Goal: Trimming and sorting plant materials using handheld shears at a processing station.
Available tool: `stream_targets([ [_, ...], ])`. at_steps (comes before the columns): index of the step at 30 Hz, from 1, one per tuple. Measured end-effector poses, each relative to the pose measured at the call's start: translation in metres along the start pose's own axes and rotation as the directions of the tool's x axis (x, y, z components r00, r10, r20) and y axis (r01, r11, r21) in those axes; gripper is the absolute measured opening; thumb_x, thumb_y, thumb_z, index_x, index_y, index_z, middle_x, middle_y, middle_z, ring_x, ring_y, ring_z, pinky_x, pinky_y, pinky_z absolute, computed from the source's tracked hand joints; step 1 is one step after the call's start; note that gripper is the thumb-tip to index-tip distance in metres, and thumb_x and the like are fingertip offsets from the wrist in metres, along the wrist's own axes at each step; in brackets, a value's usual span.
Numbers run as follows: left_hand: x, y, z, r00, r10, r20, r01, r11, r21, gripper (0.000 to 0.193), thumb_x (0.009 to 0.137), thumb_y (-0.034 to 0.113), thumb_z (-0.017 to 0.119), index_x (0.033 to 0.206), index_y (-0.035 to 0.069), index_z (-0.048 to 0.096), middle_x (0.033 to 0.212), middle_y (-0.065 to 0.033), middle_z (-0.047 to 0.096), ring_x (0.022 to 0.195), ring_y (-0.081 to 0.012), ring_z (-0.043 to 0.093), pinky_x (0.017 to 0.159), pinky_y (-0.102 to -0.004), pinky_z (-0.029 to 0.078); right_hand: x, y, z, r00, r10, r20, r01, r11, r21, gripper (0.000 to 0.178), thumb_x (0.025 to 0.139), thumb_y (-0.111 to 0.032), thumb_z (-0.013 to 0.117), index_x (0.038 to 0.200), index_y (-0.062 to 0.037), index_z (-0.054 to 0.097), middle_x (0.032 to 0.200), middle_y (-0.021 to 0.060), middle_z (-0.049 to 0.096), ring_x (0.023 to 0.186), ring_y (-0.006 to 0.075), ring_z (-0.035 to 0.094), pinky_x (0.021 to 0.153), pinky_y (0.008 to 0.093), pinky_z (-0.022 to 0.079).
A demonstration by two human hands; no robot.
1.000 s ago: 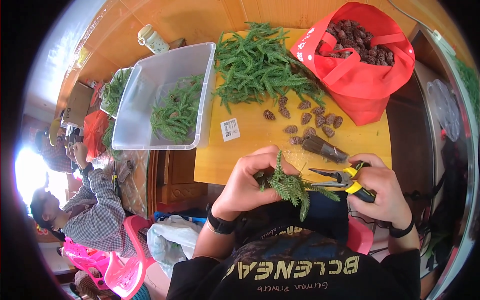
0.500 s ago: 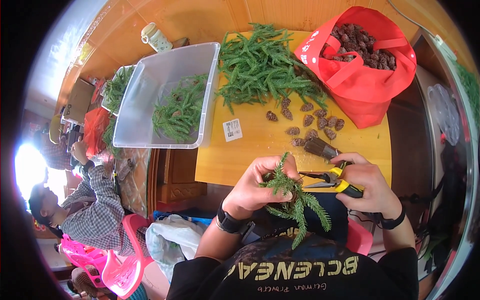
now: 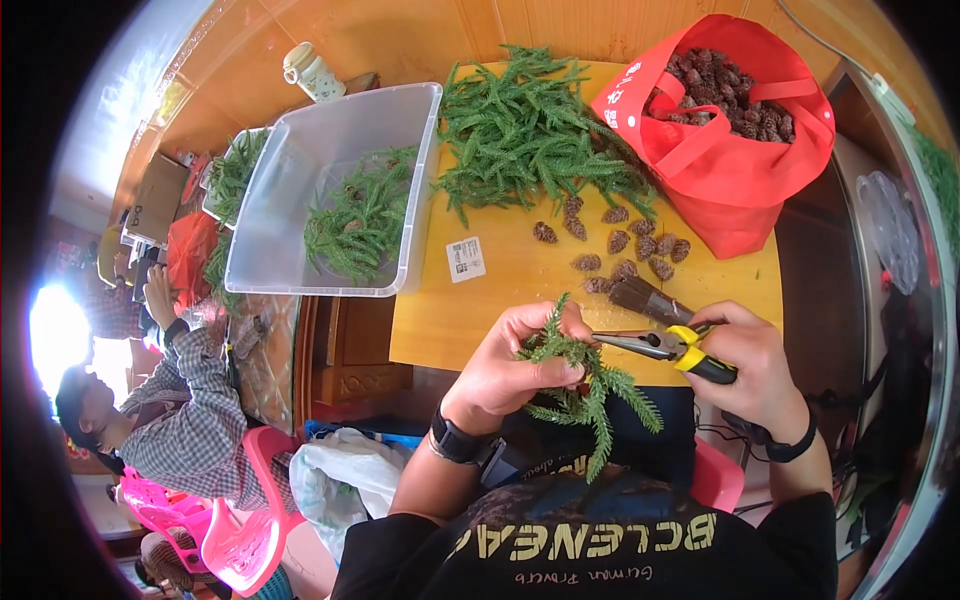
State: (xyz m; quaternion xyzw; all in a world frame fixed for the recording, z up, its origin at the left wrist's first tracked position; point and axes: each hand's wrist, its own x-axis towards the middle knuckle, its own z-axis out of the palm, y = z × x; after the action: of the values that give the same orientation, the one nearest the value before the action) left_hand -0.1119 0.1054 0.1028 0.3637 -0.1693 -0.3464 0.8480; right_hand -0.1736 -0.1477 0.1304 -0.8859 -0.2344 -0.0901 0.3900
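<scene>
My left hand pinches a bunch of green pine sprigs, whose needled tips hang down over my lap. Yellow-and-black long-nose pliers are gripped in my right hand. Their jaws look closed and reach left to the top of the bunch, beside my left fingertips; any wire between them is too small to make out. Just beyond the pliers lies a bundle of thin brown stems. Several small pine cones are scattered on the yellow table past it.
A heap of green sprigs lies at the back. To its right stands a red bag full of cones. A clear plastic bin with some sprigs stands left, near a white label. At far left another person sits by a pink chair.
The pliers' jaws have closed from apart and moved slightly up and left, to my left fingertips. The sprig bunch has tilted up a little.
</scene>
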Motion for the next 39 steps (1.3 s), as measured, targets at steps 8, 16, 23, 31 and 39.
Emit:
stream_targets([
  [8,-0.002,0.000,0.004,0.996,-0.072,-0.062,0.070,0.997,-0.025,0.025,0.074,0.001,0.067,0.096,0.001,0.056,0.085,-0.0065,0.060,0.070,-0.0144,0.061,0.063,-0.0259,0.050,0.001,-0.007,-0.007,1.000,0.015,-0.002,-0.015,0.999,-0.041,0.018,0.059,-0.006,0.071,0.067,-0.0009,0.056,0.066,0.0108,0.056,0.080,0.0325,0.061,0.065,0.0357,0.049],
  [16,-0.002,-0.004,0.003,0.991,-0.118,-0.056,0.111,0.988,-0.108,0.029,0.073,0.007,0.070,0.098,0.003,0.055,0.082,-0.0065,0.061,0.067,-0.0124,0.058,0.062,-0.0243,0.047,0.002,0.004,0.007,0.999,-0.008,0.040,0.003,0.993,0.116,0.017,0.060,-0.008,0.070,0.068,-0.0015,0.057,0.067,0.0105,0.057,0.089,0.0331,0.060,0.073,0.0373,0.048],
  [23,-0.002,-0.001,0.001,0.991,-0.133,-0.030,0.131,0.990,-0.055,0.026,0.074,0.003,0.067,0.096,0.003,0.053,0.077,-0.0044,0.059,0.065,-0.0113,0.057,0.062,-0.0239,0.046,0.000,0.005,0.012,1.000,0.023,0.012,-0.024,0.996,0.084,0.017,0.060,-0.007,0.071,0.064,-0.0013,0.055,0.064,0.0095,0.056,0.086,0.0317,0.061,0.069,0.0358,0.049],
  [31,-0.001,0.007,0.010,0.990,0.091,-0.106,-0.039,0.909,0.416,0.024,0.070,-0.004,0.068,0.092,0.000,0.059,0.082,-0.0030,0.058,0.067,-0.0122,0.056,0.061,-0.0279,0.047,-0.006,0.001,0.011,0.999,0.005,-0.035,-0.007,0.999,-0.041,0.017,0.059,-0.004,0.070,0.064,-0.0004,0.054,0.062,0.0122,0.054,0.073,0.0317,0.061,0.062,0.0347,0.049],
  [39,0.001,0.003,0.022,0.798,0.544,0.260,-0.210,-0.154,0.966,0.027,0.057,-0.003,0.070,0.083,0.003,0.065,0.073,-0.0066,0.055,0.062,-0.0202,0.054,0.056,-0.0265,0.041,-0.007,-0.024,0.000,0.919,0.383,0.095,-0.388,0.921,0.042,0.016,0.061,-0.005,0.068,0.067,0.0003,0.054,0.072,0.0140,0.058,0.073,0.0316,0.060,0.062,0.0325,0.048],
])
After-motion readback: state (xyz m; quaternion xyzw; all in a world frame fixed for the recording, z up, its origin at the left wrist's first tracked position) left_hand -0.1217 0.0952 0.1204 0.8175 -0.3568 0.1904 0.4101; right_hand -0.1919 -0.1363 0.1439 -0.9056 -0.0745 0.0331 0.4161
